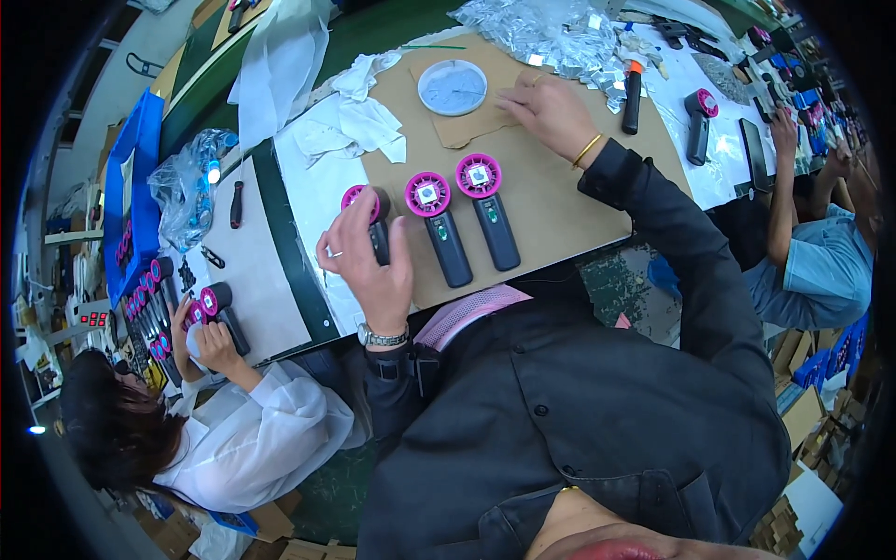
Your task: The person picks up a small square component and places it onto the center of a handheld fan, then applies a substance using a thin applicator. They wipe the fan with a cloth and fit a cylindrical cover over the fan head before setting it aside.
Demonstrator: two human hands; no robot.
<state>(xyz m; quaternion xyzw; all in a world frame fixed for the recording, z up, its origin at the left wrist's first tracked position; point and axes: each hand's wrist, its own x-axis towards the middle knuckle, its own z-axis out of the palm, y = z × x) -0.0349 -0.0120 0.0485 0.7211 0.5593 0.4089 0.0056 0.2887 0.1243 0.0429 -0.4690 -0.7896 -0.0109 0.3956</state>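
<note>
Three dark handheld fans with pink ring heads lie in a row on the brown cardboard. My left hand (375, 271) is over the leftmost fan (378, 235), thumb and fingers apart, hiding part of it; whether it touches the fan is unclear. The middle fan (448, 250) and the right fan (497, 231) each have a small white square at the centre of the head. Beyond them, my right hand (555, 117) has its fingertips pinched together beside a round white dish (453, 88) of greyish stuff. What the pinch holds, if anything, is too small to see.
Crumpled white cloth (350, 117) lies left of the dish, clear plastic bags (541, 37) behind it. An orange-and-black tool (633, 98) and another fan (698, 129) are at right. A co-worker in white (280, 420) handles a fan at left, near a screwdriver (236, 205).
</note>
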